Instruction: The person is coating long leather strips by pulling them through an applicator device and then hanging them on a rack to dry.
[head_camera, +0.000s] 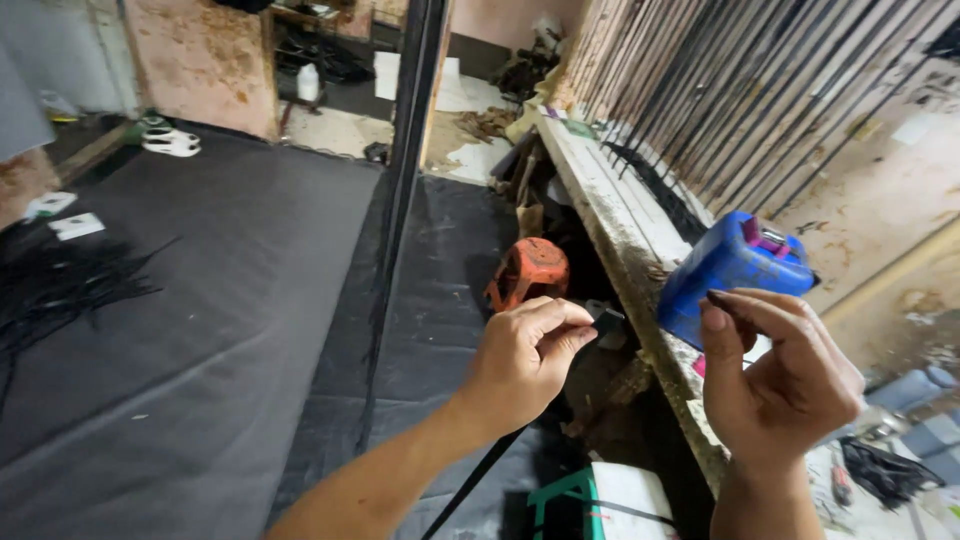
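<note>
My left hand (525, 355) pinches the end of a thin black strip (480, 478) between thumb and fingers; the strip runs down and to the left, below my forearm. My right hand (775, 375) is raised beside it, thumb and forefinger closed on a small dark tip at about the same height. Whether that tip belongs to the same strip I cannot tell. Right behind my right hand, a blue plastic container (725, 270) with a pink cap lies tilted on a worn ledge (640, 265).
A wide black mat (200, 300) covers the floor at left, with a bundle of black strips (60, 285) on it. An upright black pole (405, 150) stands in the middle. An orange stool (530, 270) sits below the ledge. Many long dark rods (740, 90) lean against the right wall.
</note>
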